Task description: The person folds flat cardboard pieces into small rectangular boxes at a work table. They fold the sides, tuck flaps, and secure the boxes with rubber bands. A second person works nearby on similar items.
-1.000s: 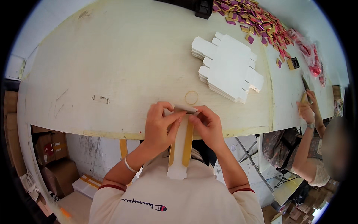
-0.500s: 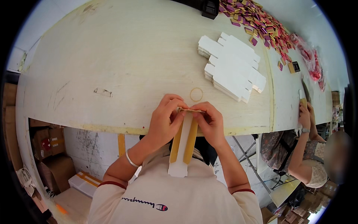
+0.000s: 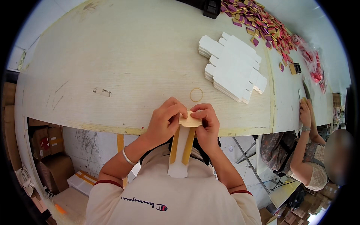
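At the table's near edge, both my hands grip a partly folded card box [image 3: 190, 120]. Its end panel shows a pale gold face between my fingers. The rest of it, a long white strip with gold sides [image 3: 189, 146], slopes down toward my shirt. My left hand [image 3: 165, 118], with a bangle at the wrist, has its fingers bent over the panel's left end. Curled fingers of my right hand [image 3: 207, 122] press the panel's right end, thumb below. A thin yellow rubber band [image 3: 196, 95] lies on the table just beyond my hands.
A stack of flat white box blanks [image 3: 234, 65] stands to the right. Small gold, purple and red pieces [image 3: 262, 26] are heaped at the far right, near a black object [image 3: 211, 9]. A co-worker's hands [image 3: 305, 112] hold something at the right edge. Cartons [image 3: 56, 165] sit below left.
The end panel of the card box has tilted, so its broad gold face now shows instead of its edge. My fingers have shifted over it, and my hands sit slightly further left.
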The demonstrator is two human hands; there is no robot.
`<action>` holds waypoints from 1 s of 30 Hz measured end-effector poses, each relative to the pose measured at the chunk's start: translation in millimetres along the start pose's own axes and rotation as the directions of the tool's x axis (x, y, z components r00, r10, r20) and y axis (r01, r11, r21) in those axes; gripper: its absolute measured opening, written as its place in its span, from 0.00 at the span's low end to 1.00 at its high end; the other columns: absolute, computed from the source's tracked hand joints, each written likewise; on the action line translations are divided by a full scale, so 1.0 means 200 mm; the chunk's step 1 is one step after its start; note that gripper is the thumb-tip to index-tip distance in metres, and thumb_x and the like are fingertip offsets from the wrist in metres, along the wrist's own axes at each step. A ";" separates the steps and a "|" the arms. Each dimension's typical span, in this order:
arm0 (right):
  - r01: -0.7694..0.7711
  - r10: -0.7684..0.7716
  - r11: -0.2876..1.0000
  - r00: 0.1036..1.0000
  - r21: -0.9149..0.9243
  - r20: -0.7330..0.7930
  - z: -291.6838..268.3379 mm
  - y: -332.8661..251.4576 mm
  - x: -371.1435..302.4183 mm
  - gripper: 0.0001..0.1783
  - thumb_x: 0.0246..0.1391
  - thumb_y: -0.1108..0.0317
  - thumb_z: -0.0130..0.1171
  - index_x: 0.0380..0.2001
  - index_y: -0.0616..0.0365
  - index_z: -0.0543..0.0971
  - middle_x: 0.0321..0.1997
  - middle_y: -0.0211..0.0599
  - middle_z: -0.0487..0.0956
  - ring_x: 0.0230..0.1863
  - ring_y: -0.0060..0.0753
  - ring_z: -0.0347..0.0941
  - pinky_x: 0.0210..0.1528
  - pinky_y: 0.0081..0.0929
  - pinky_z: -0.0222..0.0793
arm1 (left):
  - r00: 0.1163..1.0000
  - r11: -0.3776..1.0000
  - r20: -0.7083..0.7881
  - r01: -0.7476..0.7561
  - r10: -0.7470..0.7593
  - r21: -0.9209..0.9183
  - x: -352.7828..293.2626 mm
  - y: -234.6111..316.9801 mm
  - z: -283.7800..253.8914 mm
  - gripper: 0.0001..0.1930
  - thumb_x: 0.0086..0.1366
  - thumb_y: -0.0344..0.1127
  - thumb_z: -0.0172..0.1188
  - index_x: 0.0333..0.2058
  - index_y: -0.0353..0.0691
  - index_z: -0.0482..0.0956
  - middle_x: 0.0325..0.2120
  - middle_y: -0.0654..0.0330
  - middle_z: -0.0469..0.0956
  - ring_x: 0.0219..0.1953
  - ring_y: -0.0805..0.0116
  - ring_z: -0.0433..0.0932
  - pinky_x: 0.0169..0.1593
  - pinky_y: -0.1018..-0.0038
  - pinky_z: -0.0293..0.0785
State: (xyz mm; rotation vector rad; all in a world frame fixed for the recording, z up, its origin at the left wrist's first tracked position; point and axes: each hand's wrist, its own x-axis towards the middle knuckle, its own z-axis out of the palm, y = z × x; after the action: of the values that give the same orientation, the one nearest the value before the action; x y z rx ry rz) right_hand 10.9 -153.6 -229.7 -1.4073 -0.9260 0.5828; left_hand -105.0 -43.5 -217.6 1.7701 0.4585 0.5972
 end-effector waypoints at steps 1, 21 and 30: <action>-0.035 0.034 0.999 0.999 0.030 0.030 -0.02 0.00 0.00 0.16 0.42 0.91 0.45 0.32 0.61 0.74 0.42 0.36 0.70 0.30 0.21 0.67 0.27 0.16 0.63 | 1.000 0.999 0.000 0.015 -0.015 -0.033 0.00 0.00 0.00 0.10 0.50 0.12 0.47 0.27 0.34 0.72 0.31 0.56 0.72 0.28 0.72 0.71 0.29 0.82 0.65; 0.203 -0.130 0.934 0.959 -0.293 0.251 -0.12 -0.07 0.00 0.22 0.39 0.87 0.53 0.42 0.63 0.77 0.46 0.45 0.72 0.25 0.29 0.69 0.28 0.26 0.68 | 0.973 0.981 0.203 0.076 -0.111 0.176 0.06 0.11 -0.08 0.10 0.53 0.24 0.59 0.36 0.37 0.73 0.36 0.57 0.72 0.30 0.66 0.73 0.33 0.75 0.70; 0.033 0.109 0.886 0.954 -0.463 0.279 -0.10 -0.19 0.03 0.19 0.48 0.77 0.57 0.46 0.65 0.69 0.43 0.43 0.72 0.31 0.40 0.72 0.33 0.30 0.70 | 0.957 0.869 0.275 -0.059 -0.091 0.491 0.07 0.18 -0.06 0.12 0.52 0.26 0.61 0.37 0.39 0.73 0.34 0.58 0.71 0.31 0.57 0.74 0.32 0.69 0.71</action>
State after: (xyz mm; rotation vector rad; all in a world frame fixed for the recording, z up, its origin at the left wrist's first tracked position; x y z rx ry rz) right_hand 24.6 -164.5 -190.5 -1.8001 -1.3473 0.6413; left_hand -100.9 -34.8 -178.7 2.3008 0.4446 0.1995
